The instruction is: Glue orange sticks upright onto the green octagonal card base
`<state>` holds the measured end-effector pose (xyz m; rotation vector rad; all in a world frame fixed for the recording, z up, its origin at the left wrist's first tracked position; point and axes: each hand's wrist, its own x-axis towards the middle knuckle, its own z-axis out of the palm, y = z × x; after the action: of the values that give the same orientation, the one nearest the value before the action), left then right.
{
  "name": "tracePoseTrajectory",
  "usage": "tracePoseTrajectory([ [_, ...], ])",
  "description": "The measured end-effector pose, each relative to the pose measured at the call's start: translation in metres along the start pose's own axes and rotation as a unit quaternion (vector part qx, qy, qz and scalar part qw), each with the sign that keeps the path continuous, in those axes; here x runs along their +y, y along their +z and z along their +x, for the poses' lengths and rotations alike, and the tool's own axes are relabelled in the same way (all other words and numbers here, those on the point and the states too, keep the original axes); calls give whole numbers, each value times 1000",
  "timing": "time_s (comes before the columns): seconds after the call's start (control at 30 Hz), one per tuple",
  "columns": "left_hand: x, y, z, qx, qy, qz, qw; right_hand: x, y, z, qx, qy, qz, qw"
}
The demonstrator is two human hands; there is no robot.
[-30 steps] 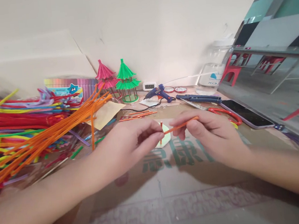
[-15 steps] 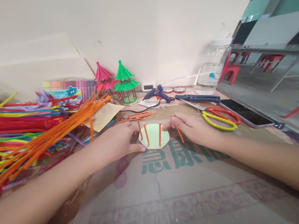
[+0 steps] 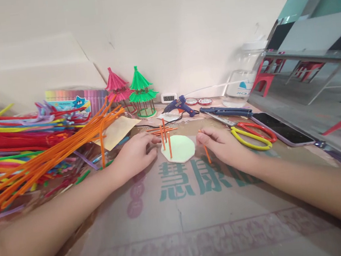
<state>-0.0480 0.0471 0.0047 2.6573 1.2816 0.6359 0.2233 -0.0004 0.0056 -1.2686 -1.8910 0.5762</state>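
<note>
A pale green, many-sided card base [image 3: 182,148] lies on the table, with three short orange sticks [image 3: 169,145] standing upright along its left side. My left hand [image 3: 141,152] rests just left of the base, thumb and fingers apart, with nothing between them. To the right of the base, my right hand [image 3: 217,142] pinches a short orange stick [image 3: 207,154] that slants down toward the tabletop. Behind the base a few more loose orange sticks [image 3: 173,129] lie flat, partly hidden by the upright ones.
Colourful pipe cleaners [image 3: 38,159] are heaped at left. Pink [image 3: 116,84] and green [image 3: 141,86] pagoda models stand at the back. A blue glue gun [image 3: 180,105], scissors [image 3: 251,135], a phone [image 3: 284,128] and a water jug [image 3: 241,78] lie or stand toward the right.
The base has turned, so its three upright sticks now stand together at the left. My left fingers have moved off its edge. My right hand still holds its orange stick.
</note>
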Motion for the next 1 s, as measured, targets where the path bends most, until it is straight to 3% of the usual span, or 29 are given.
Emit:
tracePoseTrajectory([
  [0.13, 3, 4, -3, 19, -1, -51, 999, 0, -2, -2, 53, -10, 8, 999],
  [0.37, 9, 3, -4, 22, 26, -59, 998, -5, 2, -7, -69, -63, -44, 995],
  [0.7, -1, 10, -2, 31, 72, -64, 995, -7, 1, -7, -79, -69, -11, 994],
  [1.0, 0, 10, -3, 31, 94, -52, 994, -3, 5, -3, -98, -15, -47, 994],
])
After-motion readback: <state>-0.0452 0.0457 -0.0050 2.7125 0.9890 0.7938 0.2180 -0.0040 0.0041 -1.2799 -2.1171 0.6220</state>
